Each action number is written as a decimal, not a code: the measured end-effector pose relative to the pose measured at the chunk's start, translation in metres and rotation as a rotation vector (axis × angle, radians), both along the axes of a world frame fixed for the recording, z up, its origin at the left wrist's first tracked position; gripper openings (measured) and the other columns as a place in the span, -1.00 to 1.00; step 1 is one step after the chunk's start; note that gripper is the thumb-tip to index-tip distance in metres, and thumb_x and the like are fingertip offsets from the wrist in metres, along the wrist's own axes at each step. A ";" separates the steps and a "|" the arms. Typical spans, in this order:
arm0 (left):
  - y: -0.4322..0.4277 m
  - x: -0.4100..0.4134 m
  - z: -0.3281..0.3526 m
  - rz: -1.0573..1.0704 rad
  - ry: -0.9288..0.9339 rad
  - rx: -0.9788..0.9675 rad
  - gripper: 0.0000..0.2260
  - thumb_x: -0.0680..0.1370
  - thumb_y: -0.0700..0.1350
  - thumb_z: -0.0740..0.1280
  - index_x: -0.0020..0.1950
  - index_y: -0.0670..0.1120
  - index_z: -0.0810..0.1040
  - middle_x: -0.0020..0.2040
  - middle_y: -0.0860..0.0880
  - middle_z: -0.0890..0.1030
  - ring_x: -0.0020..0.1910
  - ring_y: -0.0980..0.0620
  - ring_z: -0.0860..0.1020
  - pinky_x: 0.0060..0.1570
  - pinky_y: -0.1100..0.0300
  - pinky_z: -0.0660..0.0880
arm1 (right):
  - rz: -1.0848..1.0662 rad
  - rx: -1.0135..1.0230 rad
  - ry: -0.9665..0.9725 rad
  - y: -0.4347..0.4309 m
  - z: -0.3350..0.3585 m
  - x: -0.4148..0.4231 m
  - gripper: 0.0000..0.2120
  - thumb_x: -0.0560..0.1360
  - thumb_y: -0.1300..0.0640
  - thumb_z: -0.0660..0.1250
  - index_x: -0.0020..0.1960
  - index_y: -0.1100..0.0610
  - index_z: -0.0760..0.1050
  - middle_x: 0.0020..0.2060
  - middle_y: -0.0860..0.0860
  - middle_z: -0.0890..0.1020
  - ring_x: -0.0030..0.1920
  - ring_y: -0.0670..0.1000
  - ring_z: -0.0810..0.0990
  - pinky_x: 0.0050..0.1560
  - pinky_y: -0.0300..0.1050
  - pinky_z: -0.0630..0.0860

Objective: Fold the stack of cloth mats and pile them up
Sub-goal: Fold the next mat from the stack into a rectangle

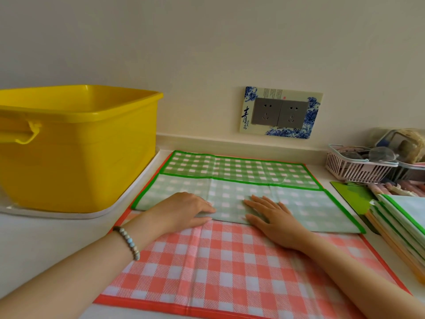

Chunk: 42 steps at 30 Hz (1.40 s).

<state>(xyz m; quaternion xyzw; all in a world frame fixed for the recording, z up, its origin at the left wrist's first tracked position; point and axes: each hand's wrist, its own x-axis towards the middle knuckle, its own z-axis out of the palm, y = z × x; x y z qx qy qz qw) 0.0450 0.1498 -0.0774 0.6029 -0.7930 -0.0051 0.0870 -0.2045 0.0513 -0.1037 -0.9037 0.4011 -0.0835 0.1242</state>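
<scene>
A green checked cloth mat (232, 173) lies on the counter, its near part folded over so the pale underside (299, 203) faces up. Beneath it lies a flat orange checked mat (218, 268) that reaches the counter's front. My left hand (184, 210) presses flat on the fold's near edge, left of the middle. My right hand (269, 215) lies flat on the same edge, just right of the middle, fingers spread. A pile of folded mats (400, 217) sits at the right edge.
A large yellow plastic tub (76, 143) stands on a white mat at the left. A pink wire basket (358, 166) with small items is at the back right, next to the wall. A double socket plate (280, 112) is on the wall behind.
</scene>
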 end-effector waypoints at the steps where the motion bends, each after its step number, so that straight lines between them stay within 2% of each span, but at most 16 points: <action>1: 0.001 -0.001 0.000 -0.012 -0.019 0.001 -0.67 0.60 0.09 0.19 0.35 0.09 0.46 0.37 0.11 0.44 0.34 0.16 0.40 0.29 0.30 0.27 | 0.011 0.013 0.001 0.000 0.001 -0.001 -0.50 0.55 -0.27 0.01 0.47 -0.24 0.10 0.50 -0.20 0.08 0.51 -0.13 -0.05 0.49 -0.02 -0.17; 6: 0.004 -0.001 0.001 -0.023 0.009 -0.023 -0.69 0.62 -0.02 0.17 0.33 0.04 0.50 0.33 0.13 0.49 0.29 0.15 0.45 0.27 0.23 0.37 | 0.090 0.019 -0.063 0.004 0.012 -0.013 -0.53 0.55 -0.21 0.13 0.43 -0.20 0.22 0.48 -0.18 0.18 0.49 -0.14 0.09 0.49 -0.13 -0.01; 9: 0.002 0.000 0.002 0.011 -0.012 -0.036 -0.69 0.65 0.00 0.09 0.35 0.08 0.47 0.26 0.11 0.56 0.22 0.10 0.52 0.20 0.20 0.41 | 0.114 -0.060 -0.068 0.009 0.016 -0.024 -0.55 0.53 -0.19 0.20 0.40 -0.20 0.29 0.43 -0.24 0.28 0.41 -0.16 0.28 0.37 -0.30 0.15; 13: 0.001 0.003 0.003 0.075 -0.063 -0.065 -0.68 0.67 0.02 0.04 0.36 0.11 0.43 0.12 0.03 0.63 0.05 0.03 0.58 0.03 0.20 0.45 | 0.090 -0.163 -0.029 0.009 0.021 -0.038 -0.66 0.59 -0.07 0.16 0.35 -0.14 0.41 0.34 -0.22 0.42 0.35 -0.15 0.39 0.29 -0.30 0.29; 15: 0.002 0.004 0.004 0.078 -0.077 -0.099 -0.70 0.66 0.02 0.05 0.30 0.08 0.48 0.03 0.03 0.65 -0.03 0.02 0.59 -0.05 0.19 0.45 | 0.043 -0.194 -0.051 0.008 0.024 -0.045 -0.70 0.59 -0.04 0.16 0.29 -0.10 0.48 0.24 -0.18 0.54 0.25 -0.12 0.49 0.11 -0.36 0.35; 18: 0.005 0.006 0.010 0.068 0.040 -0.101 -0.75 0.64 0.05 0.09 0.04 0.05 0.55 -0.16 0.06 0.62 -0.21 0.07 0.53 -0.19 0.17 0.38 | 0.024 -0.112 -0.089 0.008 0.033 -0.054 -0.74 0.57 -0.05 0.20 0.17 -0.07 0.58 0.01 -0.21 0.65 -0.02 -0.19 0.59 -0.10 -0.38 0.41; 19: 0.007 0.007 0.014 0.060 0.102 -0.080 -0.77 0.63 0.05 0.11 -0.03 0.05 0.54 -0.21 0.08 0.60 -0.24 0.09 0.51 -0.20 0.17 0.39 | 0.035 -0.048 -0.096 0.008 0.037 -0.056 -0.77 0.57 -0.05 0.21 0.10 -0.08 0.61 -0.12 -0.27 0.66 -0.17 -0.27 0.56 -0.18 -0.41 0.41; 21: 0.009 0.009 0.023 0.035 0.260 -0.012 -0.81 0.61 0.04 0.19 -0.12 0.08 0.56 -0.30 0.15 0.58 -0.30 0.18 0.48 -0.24 0.23 0.38 | 0.065 0.084 -0.097 0.007 0.047 -0.060 -0.78 0.56 -0.06 0.23 -0.10 -0.07 0.64 -0.39 -0.26 0.57 -0.41 -0.25 0.43 -0.35 -0.37 0.33; 24: 0.012 0.010 0.040 0.017 0.442 0.101 -0.81 0.55 0.07 0.30 -0.23 0.07 0.58 -0.52 0.16 0.41 -0.46 0.21 0.32 -0.36 0.35 0.26 | 0.093 0.224 -0.044 0.004 0.066 -0.064 -0.72 0.55 -0.09 0.23 -0.16 0.01 0.64 -0.40 -0.12 0.45 -0.36 -0.13 0.33 -0.30 -0.19 0.32; 26: 0.014 0.010 0.052 0.026 0.496 0.184 -0.75 0.49 0.16 0.32 -0.24 0.02 0.60 -0.49 0.06 0.33 -0.40 0.08 0.27 -0.32 0.41 0.31 | 0.115 0.305 0.019 0.006 0.082 -0.066 -0.74 0.54 -0.09 0.24 -0.25 -0.16 0.63 -0.43 -0.22 0.46 -0.37 -0.21 0.36 -0.26 -0.32 0.33; 28: 0.015 0.010 0.066 0.036 0.477 0.282 -0.73 0.46 0.22 0.33 -0.24 0.05 0.61 -0.48 0.02 0.30 -0.41 0.05 0.23 -0.30 0.43 0.34 | 0.164 0.393 0.097 0.010 0.099 -0.067 -0.75 0.54 -0.10 0.25 -0.28 -0.27 0.59 -0.40 -0.29 0.55 -0.37 -0.30 0.45 -0.23 -0.45 0.35; 30: 0.016 0.008 0.080 0.065 0.428 0.375 -0.72 0.45 0.24 0.33 -0.20 0.05 0.64 -0.48 0.04 0.33 -0.46 0.08 0.21 -0.42 0.39 0.29 | 0.171 0.443 0.134 0.009 0.112 -0.068 -0.86 0.50 -0.14 0.28 -0.13 -0.20 0.61 -0.26 -0.28 0.61 -0.26 -0.31 0.52 -0.18 -0.50 0.39; 33: 0.012 0.007 0.095 0.122 0.408 0.396 -0.72 0.45 0.20 0.36 -0.19 0.00 0.64 -0.53 0.11 0.32 -0.55 0.15 0.20 -0.52 0.39 0.21 | 0.163 0.450 0.084 0.001 0.127 -0.067 -0.86 0.48 -0.09 0.33 -0.14 -0.05 0.58 -0.38 -0.26 0.56 -0.36 -0.30 0.45 -0.29 -0.48 0.36; 36: 0.003 0.006 0.102 0.157 0.392 0.279 -0.75 0.46 0.15 0.39 -0.25 -0.01 0.64 -0.51 0.16 0.45 -0.52 0.22 0.34 -0.44 0.39 0.29 | 0.128 0.321 0.067 -0.010 0.134 -0.059 -0.85 0.46 -0.04 0.38 -0.25 -0.04 0.56 -0.49 -0.25 0.49 -0.45 -0.28 0.37 -0.35 -0.48 0.29; 39: -0.007 0.002 0.097 0.162 0.350 0.094 -0.81 0.47 0.06 0.42 -0.16 -0.05 0.67 -0.24 0.10 0.66 -0.23 0.16 0.56 -0.14 0.23 0.49 | 0.090 0.149 0.079 -0.020 0.132 -0.049 -0.83 0.45 -0.02 0.41 -0.31 -0.08 0.55 -0.49 -0.25 0.52 -0.44 -0.28 0.40 -0.30 -0.43 0.33; 42: -0.007 -0.010 0.087 0.173 0.244 -0.172 -0.82 0.47 0.03 0.43 0.05 0.08 0.62 0.07 0.13 0.63 0.07 0.15 0.55 -0.01 0.28 0.41 | 0.071 0.061 0.038 -0.027 0.127 -0.041 -0.87 0.45 -0.01 0.41 -0.27 -0.12 0.56 -0.33 -0.19 0.62 -0.32 -0.18 0.53 -0.18 -0.31 0.44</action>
